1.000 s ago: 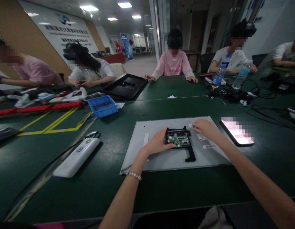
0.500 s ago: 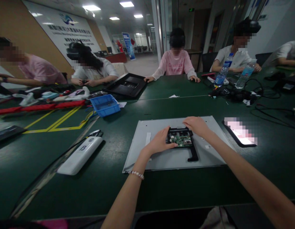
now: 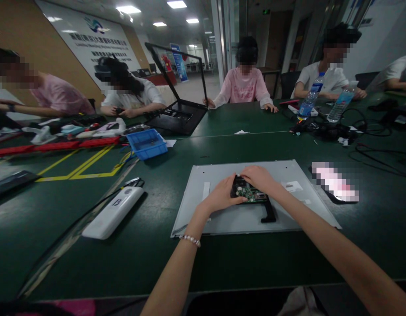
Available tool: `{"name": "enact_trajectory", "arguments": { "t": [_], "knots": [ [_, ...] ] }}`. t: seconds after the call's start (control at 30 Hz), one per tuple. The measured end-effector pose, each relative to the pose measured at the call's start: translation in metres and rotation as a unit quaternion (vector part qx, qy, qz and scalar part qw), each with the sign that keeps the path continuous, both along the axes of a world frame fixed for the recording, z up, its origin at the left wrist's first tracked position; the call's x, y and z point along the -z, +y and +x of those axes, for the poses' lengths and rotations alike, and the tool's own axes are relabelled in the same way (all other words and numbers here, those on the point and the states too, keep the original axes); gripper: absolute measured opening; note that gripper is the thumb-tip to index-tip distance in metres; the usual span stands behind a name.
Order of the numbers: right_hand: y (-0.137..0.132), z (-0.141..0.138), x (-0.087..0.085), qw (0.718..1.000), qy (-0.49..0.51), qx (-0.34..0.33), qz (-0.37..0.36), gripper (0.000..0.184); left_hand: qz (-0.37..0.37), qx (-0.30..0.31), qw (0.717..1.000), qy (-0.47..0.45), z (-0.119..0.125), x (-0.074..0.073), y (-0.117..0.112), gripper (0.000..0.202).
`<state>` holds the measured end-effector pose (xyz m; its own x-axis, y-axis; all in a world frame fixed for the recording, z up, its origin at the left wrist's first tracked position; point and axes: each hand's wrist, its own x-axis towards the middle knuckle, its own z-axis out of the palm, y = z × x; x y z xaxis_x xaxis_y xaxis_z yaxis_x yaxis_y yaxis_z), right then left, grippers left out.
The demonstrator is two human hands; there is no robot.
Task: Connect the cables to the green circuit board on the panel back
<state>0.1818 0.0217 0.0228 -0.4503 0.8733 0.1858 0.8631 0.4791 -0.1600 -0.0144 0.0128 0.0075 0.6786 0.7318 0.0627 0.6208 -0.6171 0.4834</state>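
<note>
Circuit board: one, green, seated in one black bracket at the middle of one grey panel lying flat on the green table
Left hand: fingers curled, thumb and fingertips pinching the board's left edge
Right hand: palm down, fingers bent over the far edge; whether it grips cannot be told
Water bottles: two, labels unreadable
White device: one, marked "B"
Blue tray: one
Phone: one, screen lit, right of the panel
Wall sign: lettering too small to read
</note>
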Motion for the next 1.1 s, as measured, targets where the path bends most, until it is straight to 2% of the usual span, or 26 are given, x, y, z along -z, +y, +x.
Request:
{"name": "enact_trajectory", "arguments": {
  "t": [0.27, 0.43, 0.53, 0.7, 0.83, 0.93, 1.1],
  "knots": [
    [0.003, 0.003, 0.009, 0.998, 0.056, -0.004, -0.012, 0.026, 0.01, 0.006, 1.0, 0.012, 0.001, -0.002, -0.001, 0.097],
    [0.003, 0.013, 0.005, 0.995, 0.1, -0.002, -0.017, 0.026, 0.016, 0.008, 1.0, 0.009, 0.001, -0.002, -0.002, 0.095],
    [-0.003, 0.033, -0.003, 0.992, 0.122, 0.01, -0.01, 0.026, 0.012, 0.003, 1.0, 0.004, 0.0, -0.002, -0.003, 0.095],
    [-0.022, 0.083, -0.008, 0.988, 0.148, 0.046, -0.021, 0.026, 0.007, 0.004, 1.0, 0.009, 0.0, -0.005, -0.003, 0.094],
    [-0.039, 0.118, 0.002, 0.982, 0.154, 0.101, -0.052, 0.028, 0.021, 0.002, 0.999, 0.037, 0.0, -0.01, -0.006, 0.094],
    [-0.047, 0.134, 0.014, 0.976, 0.158, 0.122, -0.088, 0.031, 0.057, 0.001, 0.997, 0.057, 0.004, -0.014, -0.01, 0.09],
    [-0.05, 0.138, 0.027, 0.968, 0.193, 0.111, -0.119, 0.032, 0.133, -0.035, 0.987, 0.083, 0.023, -0.013, -0.015, 0.057]
  ]
}}
